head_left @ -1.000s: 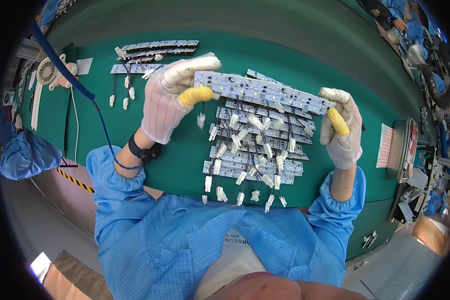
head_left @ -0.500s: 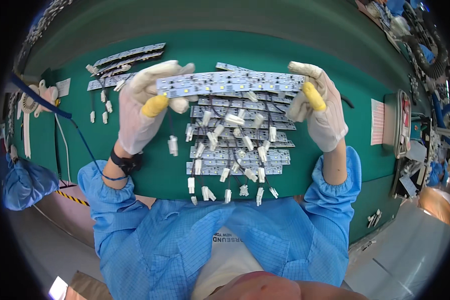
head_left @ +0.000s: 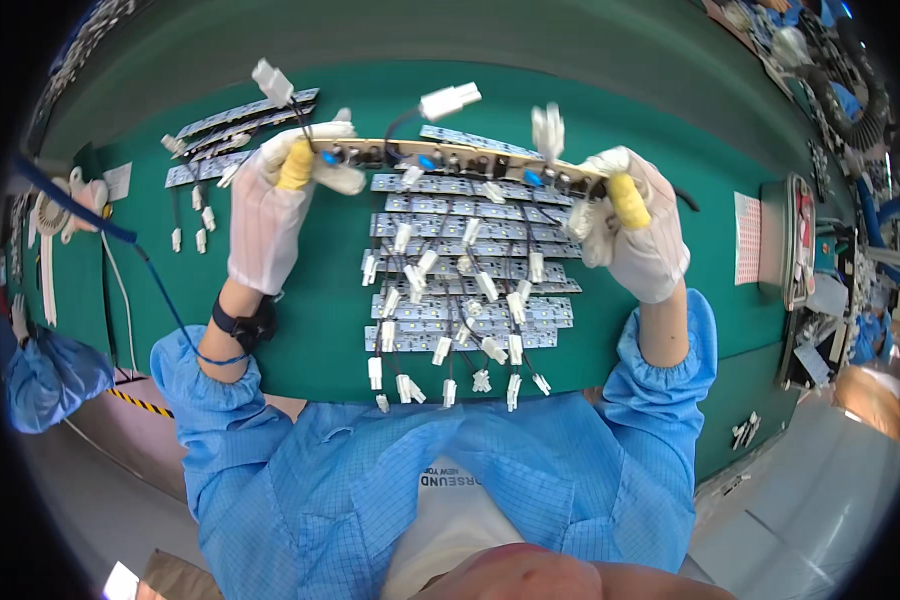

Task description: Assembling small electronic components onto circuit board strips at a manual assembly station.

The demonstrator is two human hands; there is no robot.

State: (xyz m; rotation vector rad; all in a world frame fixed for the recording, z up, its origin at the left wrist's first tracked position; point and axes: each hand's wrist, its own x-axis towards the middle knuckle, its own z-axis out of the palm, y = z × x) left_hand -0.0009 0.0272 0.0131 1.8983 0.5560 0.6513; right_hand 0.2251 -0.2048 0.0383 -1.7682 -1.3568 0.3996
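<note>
A long narrow circuit strip [head_left: 450, 158] with small components and dangling white connectors is held level between both gloved hands above the green mat. My left hand [head_left: 275, 200] pinches its left end, a yellow cot on the thumb. The right end is gripped by my right hand [head_left: 635, 235], also with a yellow-capped thumb. White plugs [head_left: 450, 100] on short wires swing above the strip. Below it lies a stack of similar strips [head_left: 465, 270] in rows, their white connectors trailing toward me.
A second group of strips [head_left: 225, 135] lies at the far left of the green mat [head_left: 320, 330]. A blue cord [head_left: 120, 235] runs from my left wrist strap. A grey tray [head_left: 785, 240] and a red-dotted sheet [head_left: 747, 238] sit at right. Another person's blue sleeve [head_left: 50, 375] is at left.
The strip in my hands has turned from flat, face up, to edge-on, and its wired connectors have flipped upward. Both hands stayed on its ends.
</note>
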